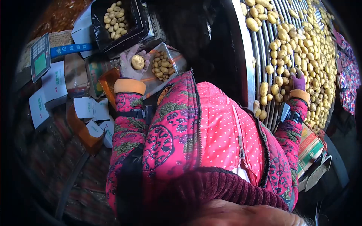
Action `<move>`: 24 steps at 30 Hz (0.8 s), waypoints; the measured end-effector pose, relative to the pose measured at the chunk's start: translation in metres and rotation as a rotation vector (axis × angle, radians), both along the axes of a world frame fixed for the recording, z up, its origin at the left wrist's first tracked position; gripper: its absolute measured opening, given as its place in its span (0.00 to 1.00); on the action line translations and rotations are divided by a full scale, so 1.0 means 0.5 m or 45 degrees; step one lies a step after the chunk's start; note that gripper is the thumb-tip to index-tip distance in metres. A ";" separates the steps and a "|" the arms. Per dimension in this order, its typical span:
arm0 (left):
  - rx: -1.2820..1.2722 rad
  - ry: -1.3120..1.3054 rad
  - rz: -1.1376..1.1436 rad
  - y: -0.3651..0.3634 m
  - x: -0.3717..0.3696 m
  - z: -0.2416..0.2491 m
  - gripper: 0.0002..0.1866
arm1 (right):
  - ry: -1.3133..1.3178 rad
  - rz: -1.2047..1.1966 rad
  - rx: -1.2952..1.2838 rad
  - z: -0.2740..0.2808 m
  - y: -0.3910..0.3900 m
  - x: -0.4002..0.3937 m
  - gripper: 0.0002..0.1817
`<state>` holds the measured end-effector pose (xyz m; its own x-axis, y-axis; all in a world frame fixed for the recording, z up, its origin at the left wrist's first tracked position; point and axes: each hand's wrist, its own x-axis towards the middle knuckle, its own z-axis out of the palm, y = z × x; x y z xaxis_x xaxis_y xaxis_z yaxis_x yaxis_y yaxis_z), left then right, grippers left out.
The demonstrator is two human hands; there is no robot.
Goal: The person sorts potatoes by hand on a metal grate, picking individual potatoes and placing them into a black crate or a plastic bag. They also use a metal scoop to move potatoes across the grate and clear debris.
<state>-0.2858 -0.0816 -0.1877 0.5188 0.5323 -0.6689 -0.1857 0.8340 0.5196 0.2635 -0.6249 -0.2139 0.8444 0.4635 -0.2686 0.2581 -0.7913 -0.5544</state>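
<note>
My left hand (130,67), in a pale glove, is palm up with a round potato (138,62) held in its fingers. Just to its right, a clear plastic bag (168,51) in a crate-like holder contains several potatoes (163,67). On the other side, my right hand (298,80), in a purple glove, reaches into the potatoes (316,71) spread over a metal roller conveyor (260,45). Its dirt-darkened fingers bend around a potato (293,70) there, partly covered by the fingertips.
A black-lined crate (141,28) holds potatoes. Left of it stand a scale display (40,56) and white printed boxes (54,84). Folded white cartons (85,108) lie lower down. A printed carton (310,148) is beside my right sleeve. Another person's patterned sleeve (347,79) shows beyond the conveyor.
</note>
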 end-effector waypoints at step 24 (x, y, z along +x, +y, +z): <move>0.380 -0.383 -1.527 -0.372 0.592 0.216 0.31 | 0.290 -0.257 1.177 0.286 0.229 -0.370 0.29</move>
<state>0.0100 -0.2676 -0.0800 0.8873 -0.2655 -0.3771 0.4584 0.4183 0.7841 0.0786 -0.5102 -0.0708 0.9039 0.4260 -0.0379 -0.0248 -0.0363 -0.9990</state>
